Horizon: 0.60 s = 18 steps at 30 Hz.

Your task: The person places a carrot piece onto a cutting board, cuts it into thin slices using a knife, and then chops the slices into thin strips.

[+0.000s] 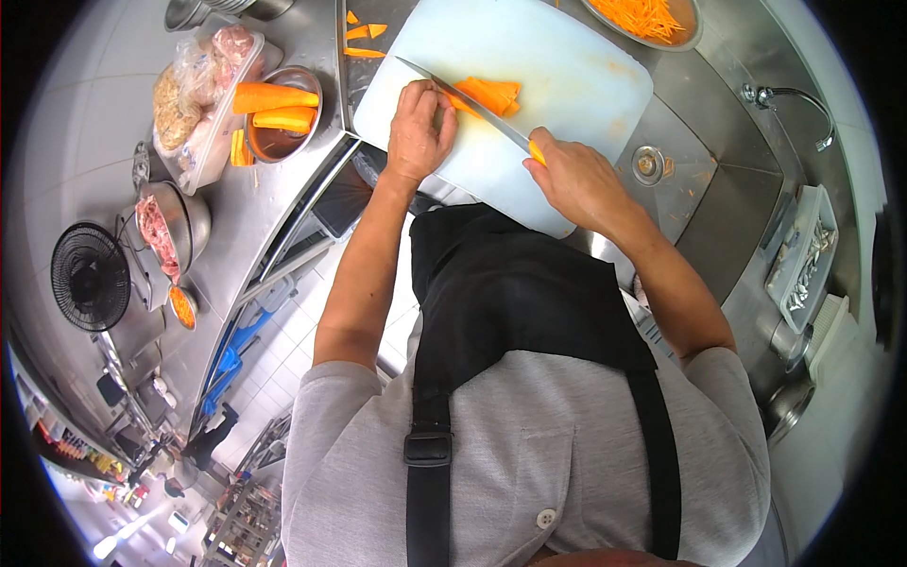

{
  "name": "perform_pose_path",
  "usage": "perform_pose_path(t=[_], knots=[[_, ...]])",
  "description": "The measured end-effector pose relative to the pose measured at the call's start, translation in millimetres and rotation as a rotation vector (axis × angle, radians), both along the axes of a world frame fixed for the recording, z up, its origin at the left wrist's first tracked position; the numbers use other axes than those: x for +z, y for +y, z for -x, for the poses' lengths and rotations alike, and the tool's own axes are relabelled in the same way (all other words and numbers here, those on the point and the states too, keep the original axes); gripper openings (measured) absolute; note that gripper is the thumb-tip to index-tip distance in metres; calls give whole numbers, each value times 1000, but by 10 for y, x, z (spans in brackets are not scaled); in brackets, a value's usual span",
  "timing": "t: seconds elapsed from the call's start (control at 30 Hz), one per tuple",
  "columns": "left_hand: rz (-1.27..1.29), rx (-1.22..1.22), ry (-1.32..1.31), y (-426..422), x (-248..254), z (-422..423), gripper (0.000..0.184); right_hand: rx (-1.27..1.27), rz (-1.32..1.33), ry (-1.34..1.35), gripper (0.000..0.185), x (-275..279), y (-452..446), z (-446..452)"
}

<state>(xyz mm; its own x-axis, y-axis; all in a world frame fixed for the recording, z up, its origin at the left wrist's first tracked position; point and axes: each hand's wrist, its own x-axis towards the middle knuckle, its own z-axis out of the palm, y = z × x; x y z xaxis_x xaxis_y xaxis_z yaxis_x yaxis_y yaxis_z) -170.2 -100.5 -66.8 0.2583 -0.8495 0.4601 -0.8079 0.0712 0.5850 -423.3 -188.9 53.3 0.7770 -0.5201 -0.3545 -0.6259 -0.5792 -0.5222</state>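
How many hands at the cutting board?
2. Left hand: fingers curled at the left end of the carrot. Right hand: on the yellow handle of the knife. No hidden ones apparent.

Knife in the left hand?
No, the right hand grips the knife by its yellow handle, while the left hand is on the other side of the blade.
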Motion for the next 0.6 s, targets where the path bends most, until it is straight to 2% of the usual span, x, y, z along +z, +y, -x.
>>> perform_pose_path(t=[0.6], knots=[[19,6,17,-3,6,4,14,36,-23,77,28,29,-72,-53]])
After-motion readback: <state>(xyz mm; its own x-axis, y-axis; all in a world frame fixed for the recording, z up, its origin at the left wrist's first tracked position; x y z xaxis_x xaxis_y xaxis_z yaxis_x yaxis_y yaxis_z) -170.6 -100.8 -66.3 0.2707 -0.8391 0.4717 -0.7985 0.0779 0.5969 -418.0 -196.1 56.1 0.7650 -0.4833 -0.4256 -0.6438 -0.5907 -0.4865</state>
